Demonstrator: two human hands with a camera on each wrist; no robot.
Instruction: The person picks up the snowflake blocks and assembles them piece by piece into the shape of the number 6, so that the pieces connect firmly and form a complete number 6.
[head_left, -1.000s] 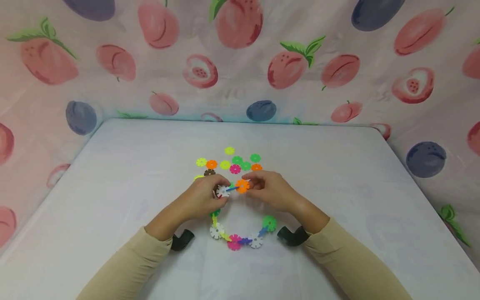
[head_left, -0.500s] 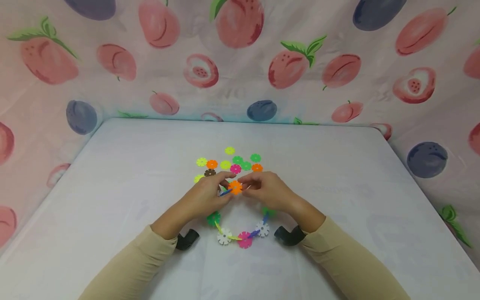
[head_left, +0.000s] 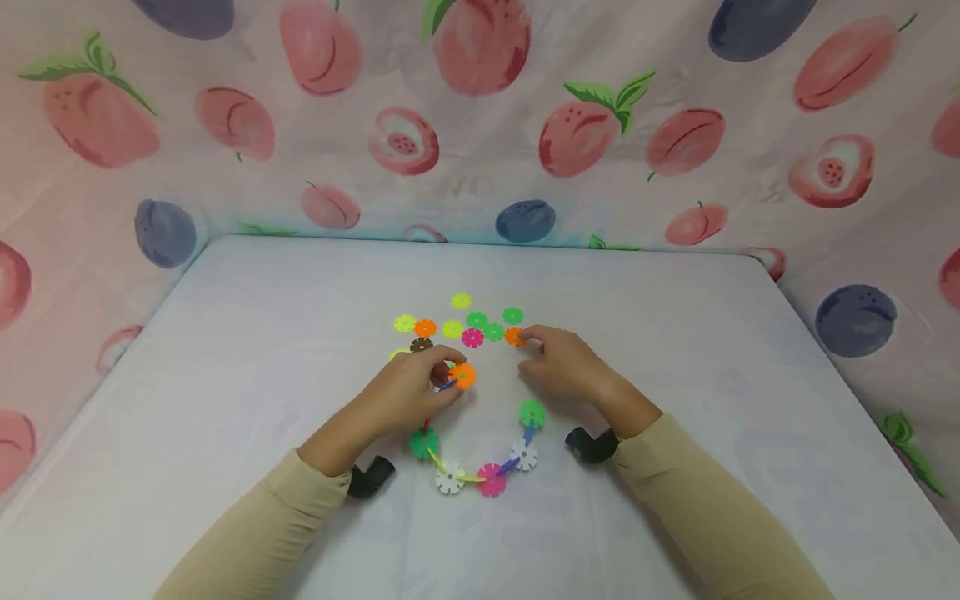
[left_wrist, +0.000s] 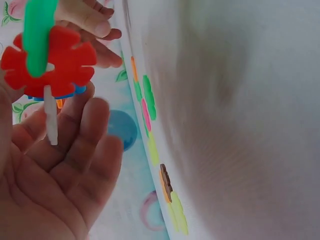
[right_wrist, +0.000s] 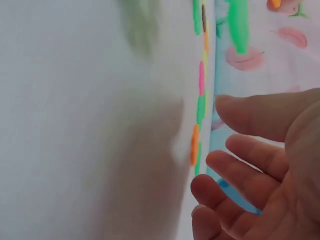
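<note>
a curved chain of snowflake discs (head_left: 480, 467) is seen on the white table (head_left: 225, 350), running from a green disc (head_left: 532, 412) on the right, through white and pink discs near the bottom, up to the left hand (head_left: 408, 392). the upper end of the chain is held off the table by that hand, with the fingers curled and pinched about an orange disc (head_left: 462, 375) at the chain's tip. in the left wrist view the same orange disc (left_wrist: 50, 62) is shown close to the lens, crossed by a green piece and a white piece, with the fingers (left_wrist: 85, 130) lying loosely beneath it.

the right hand (head_left: 566, 367) is held apart from the chain, its fingers relaxed and slightly spread, nothing being gripped. its fingertips are placed just beside a loose orange disc (head_left: 513, 336) at the right edge of a scatter of loose discs (head_left: 461, 325) in yellow, green, pink, orange and brown. whether that disc is actually touched cannot be told. in the right wrist view the open fingers (right_wrist: 250, 165) are seen near the row of loose discs (right_wrist: 199, 110), which is viewed edge-on.

a fruit-printed cloth (head_left: 480, 125) is hung behind the table.
</note>
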